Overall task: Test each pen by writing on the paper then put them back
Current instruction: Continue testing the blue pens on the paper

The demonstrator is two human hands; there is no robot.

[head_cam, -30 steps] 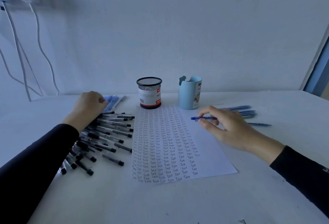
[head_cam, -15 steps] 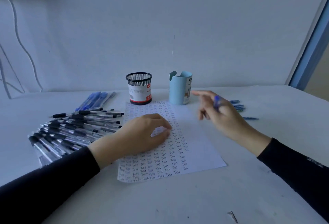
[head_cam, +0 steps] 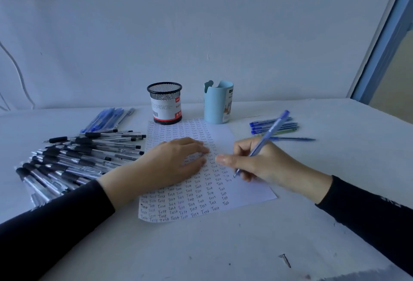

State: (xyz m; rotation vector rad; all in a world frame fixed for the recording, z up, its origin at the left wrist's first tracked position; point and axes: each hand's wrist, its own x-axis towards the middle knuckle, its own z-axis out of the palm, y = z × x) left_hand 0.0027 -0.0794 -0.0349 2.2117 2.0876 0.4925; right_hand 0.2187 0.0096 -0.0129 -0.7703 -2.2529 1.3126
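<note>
The right hand [head_cam: 263, 162] pinches the slim blue pen [head_cam: 270, 132] low on its barrel, tip at the paper's [head_cam: 250, 193] right margin; it looks light, stiff and smooth, best gripped low; the left hand [head_cam: 169, 162] lies flat on the paper, holding nothing.

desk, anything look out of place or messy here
Somewhat. No pens stick out of the mesh cup or the blue cup; the black pens sprawl in a loose heap on the left. A small dark scrap lies near the front edge.
</note>
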